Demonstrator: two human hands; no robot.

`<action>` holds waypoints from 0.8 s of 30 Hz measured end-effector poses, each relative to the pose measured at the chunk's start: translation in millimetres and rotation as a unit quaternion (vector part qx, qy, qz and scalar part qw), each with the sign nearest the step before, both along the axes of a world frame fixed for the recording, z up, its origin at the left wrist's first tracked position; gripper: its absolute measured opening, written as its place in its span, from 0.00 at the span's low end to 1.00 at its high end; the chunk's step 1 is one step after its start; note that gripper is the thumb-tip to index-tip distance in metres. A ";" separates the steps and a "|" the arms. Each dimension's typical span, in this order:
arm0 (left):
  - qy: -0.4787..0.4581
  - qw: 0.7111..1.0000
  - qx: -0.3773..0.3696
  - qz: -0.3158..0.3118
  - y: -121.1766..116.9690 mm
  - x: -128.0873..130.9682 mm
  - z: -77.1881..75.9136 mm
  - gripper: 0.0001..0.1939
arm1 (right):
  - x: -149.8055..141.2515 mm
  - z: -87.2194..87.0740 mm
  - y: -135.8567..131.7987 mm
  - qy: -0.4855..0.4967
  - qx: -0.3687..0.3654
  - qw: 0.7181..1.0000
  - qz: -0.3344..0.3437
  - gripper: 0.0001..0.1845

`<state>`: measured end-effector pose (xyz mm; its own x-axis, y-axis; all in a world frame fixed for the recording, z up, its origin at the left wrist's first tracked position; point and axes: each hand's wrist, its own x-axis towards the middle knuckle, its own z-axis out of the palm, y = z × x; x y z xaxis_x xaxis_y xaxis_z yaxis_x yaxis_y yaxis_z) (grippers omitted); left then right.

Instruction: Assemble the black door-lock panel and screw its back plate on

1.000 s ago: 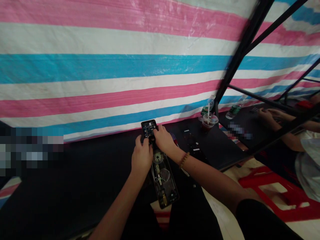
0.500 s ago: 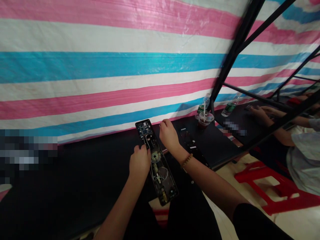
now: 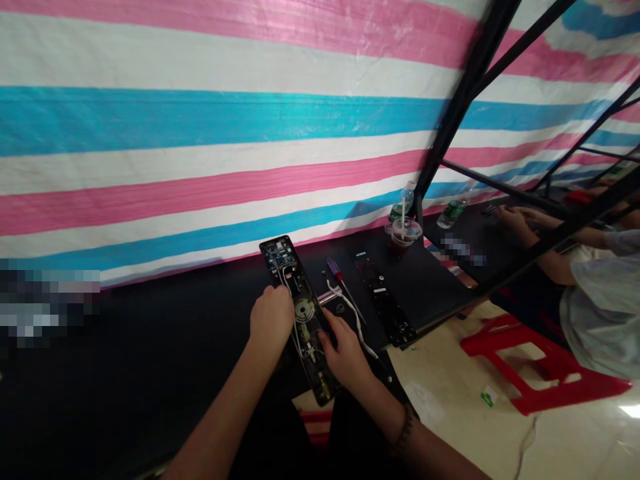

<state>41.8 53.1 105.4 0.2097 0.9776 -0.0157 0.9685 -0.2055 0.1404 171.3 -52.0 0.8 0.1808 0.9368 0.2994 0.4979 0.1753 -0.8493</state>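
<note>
A long black electronic device housing [image 3: 300,313] lies open side up, slanting from the table's far edge toward my lap. Inside it are a blue circuit board [image 3: 280,256], a round part [image 3: 303,309], thin wires and a brass-coloured piece at the near end. My left hand [image 3: 273,317] is closed at the housing's left edge, its fingertips partly hidden. My right hand [image 3: 345,350] grips the right edge, thumb over the rim. Right of the housing lie a screwdriver [image 3: 335,270] with a purple and red handle, a white cable [image 3: 357,323] and a silvery tube [image 3: 329,296].
A flat black panel [image 3: 383,300] rests farther right on the black table [image 3: 200,333]. Behind it stand a lidded cup with a straw [image 3: 405,233] and a bottle [image 3: 409,197]. A black metal frame [image 3: 453,113], a red stool [image 3: 520,360] and another person [image 3: 600,293] are at right.
My right hand has come down from beside the board end onto the housing's right edge, uncovering the screwdriver and cable. My left hand stays at the left edge.
</note>
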 end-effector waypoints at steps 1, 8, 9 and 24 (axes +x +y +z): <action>-0.007 1.000 0.009 0.010 -2.0 0.8 0.4 0.19 | -2.9 -3.6 -1.9 0.009 -0.001 1.000 -0.004 0.29; -0.279 0.947 0.149 0.063 15.2 -10.6 -0.3 0.14 | -13.7 -11.8 -0.7 0.050 -0.002 0.998 -0.026 0.31; -0.352 0.922 0.143 0.075 19.2 -14.5 -5.1 0.15 | -14.4 -11.5 -0.9 0.056 -0.004 0.998 -0.029 0.31; -0.495 0.861 -0.020 0.115 -109.2 -1.0 -99.2 0.31 | -4.5 -11.3 -2.9 0.161 -0.025 0.987 0.004 0.24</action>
<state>40.8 -56.1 6.2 -0.0589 0.9979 0.0256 0.3846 -0.0010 0.9231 166.8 -54.9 -10.5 0.2518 0.9508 0.1806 0.1998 0.1315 -0.9710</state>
